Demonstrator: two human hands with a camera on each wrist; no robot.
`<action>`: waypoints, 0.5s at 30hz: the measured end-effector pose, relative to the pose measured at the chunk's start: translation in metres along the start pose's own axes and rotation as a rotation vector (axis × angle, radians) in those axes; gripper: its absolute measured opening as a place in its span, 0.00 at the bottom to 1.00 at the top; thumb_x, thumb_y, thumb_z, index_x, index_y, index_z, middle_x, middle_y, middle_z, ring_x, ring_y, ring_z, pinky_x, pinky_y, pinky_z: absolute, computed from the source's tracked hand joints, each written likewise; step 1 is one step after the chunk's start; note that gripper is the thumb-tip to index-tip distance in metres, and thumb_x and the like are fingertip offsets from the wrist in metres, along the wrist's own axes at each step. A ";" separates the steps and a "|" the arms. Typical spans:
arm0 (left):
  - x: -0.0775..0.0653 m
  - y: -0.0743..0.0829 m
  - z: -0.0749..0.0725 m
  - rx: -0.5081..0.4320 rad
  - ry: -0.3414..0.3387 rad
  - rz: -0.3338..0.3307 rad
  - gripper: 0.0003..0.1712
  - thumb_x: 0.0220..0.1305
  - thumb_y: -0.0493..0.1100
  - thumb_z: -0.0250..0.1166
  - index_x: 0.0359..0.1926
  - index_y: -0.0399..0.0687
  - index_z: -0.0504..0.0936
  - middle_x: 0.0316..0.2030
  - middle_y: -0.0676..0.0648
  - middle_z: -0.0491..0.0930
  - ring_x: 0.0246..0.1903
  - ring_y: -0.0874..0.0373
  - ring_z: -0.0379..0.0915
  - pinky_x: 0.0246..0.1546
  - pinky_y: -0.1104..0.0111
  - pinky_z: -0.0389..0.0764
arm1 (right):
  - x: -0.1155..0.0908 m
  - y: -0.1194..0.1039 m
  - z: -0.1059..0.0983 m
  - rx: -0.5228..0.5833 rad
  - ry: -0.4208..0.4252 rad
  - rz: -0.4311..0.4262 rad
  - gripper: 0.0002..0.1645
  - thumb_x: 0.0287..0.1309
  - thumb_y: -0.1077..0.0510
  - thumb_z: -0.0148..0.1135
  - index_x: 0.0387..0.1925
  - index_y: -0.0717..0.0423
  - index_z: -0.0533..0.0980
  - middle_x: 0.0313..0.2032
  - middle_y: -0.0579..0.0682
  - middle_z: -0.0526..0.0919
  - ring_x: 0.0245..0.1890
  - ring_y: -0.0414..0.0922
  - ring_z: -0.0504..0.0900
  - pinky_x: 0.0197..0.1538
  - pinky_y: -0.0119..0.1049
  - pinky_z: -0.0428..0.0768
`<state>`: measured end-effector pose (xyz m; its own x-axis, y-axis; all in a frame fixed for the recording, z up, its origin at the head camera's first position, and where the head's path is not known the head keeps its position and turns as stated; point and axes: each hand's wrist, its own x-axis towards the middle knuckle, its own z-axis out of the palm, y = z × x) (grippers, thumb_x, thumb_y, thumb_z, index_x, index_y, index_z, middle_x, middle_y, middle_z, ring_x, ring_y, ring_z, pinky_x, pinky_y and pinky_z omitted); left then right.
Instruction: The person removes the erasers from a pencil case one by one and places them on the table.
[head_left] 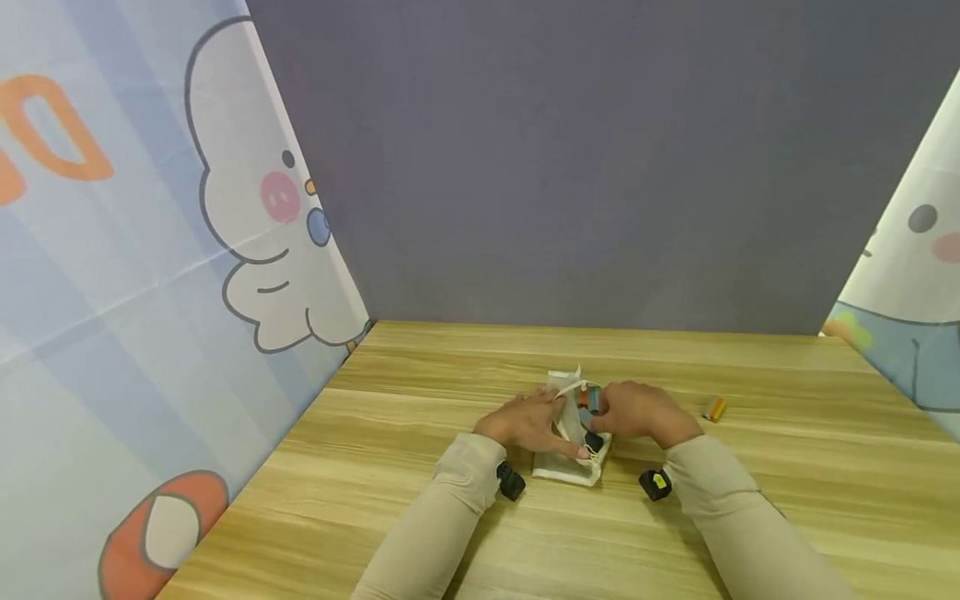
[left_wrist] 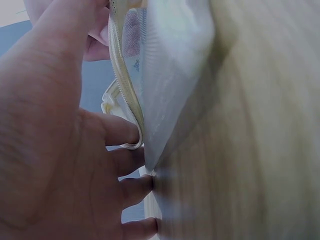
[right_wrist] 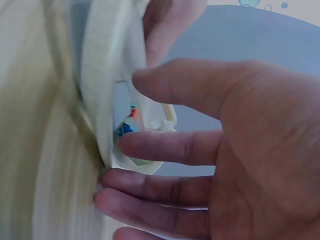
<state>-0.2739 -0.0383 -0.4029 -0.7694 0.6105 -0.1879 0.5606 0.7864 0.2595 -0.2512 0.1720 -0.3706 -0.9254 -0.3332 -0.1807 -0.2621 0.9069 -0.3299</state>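
Observation:
A whitish zippered pouch (head_left: pixel 558 471) lies on the table with its mouth spread apart. My left hand (head_left: pixel 528 423) holds the pouch's near-left zipper edge, thumb toward the front and fingers toward the back. In the left wrist view the zipper (left_wrist: pixel 122 75) bows out beside the fingertips. At the right side of the mouth is my right hand (head_left: pixel 636 410); its fingers (right_wrist: pixel 170 147) reach into the opening, thumb apart from them, with nothing seen between. Inside show an orange-and-blue item (head_left: pixel 591 398), a dark item (head_left: pixel 592 440) and a colourful printed piece (right_wrist: pixel 126 127).
A small orange-and-yellow item (head_left: pixel 716 408) lies on the wooden table (head_left: pixel 420 400) to the right of the right hand. A dark grey panel (head_left: pixel 585 167) stands behind the table. Cartoon-printed cloth (head_left: pixel 172 333) hangs along the left side, and another at the right.

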 end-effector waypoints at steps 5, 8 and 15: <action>0.001 0.002 0.000 0.004 -0.007 0.002 0.65 0.53 0.84 0.57 0.81 0.54 0.49 0.79 0.49 0.45 0.77 0.50 0.37 0.75 0.49 0.42 | -0.002 -0.001 0.006 -0.015 0.045 0.013 0.22 0.60 0.44 0.69 0.15 0.46 0.73 0.14 0.41 0.63 0.15 0.39 0.60 0.21 0.34 0.59; 0.002 0.002 0.002 0.014 -0.011 0.000 0.65 0.53 0.84 0.56 0.81 0.53 0.49 0.79 0.49 0.45 0.77 0.50 0.37 0.75 0.49 0.42 | -0.001 -0.001 0.010 -0.032 0.068 -0.005 0.23 0.58 0.44 0.71 0.14 0.45 0.73 0.14 0.41 0.63 0.15 0.39 0.60 0.21 0.33 0.59; 0.000 0.001 0.002 0.002 -0.009 0.002 0.65 0.53 0.84 0.56 0.80 0.52 0.50 0.79 0.49 0.44 0.77 0.51 0.36 0.75 0.48 0.41 | -0.002 -0.003 0.012 -0.044 0.099 -0.025 0.21 0.59 0.45 0.71 0.15 0.45 0.76 0.14 0.41 0.64 0.16 0.39 0.62 0.22 0.34 0.62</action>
<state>-0.2729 -0.0376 -0.4048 -0.7654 0.6131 -0.1956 0.5629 0.7851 0.2584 -0.2451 0.1672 -0.3799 -0.9403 -0.3310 -0.0796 -0.2955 0.9096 -0.2920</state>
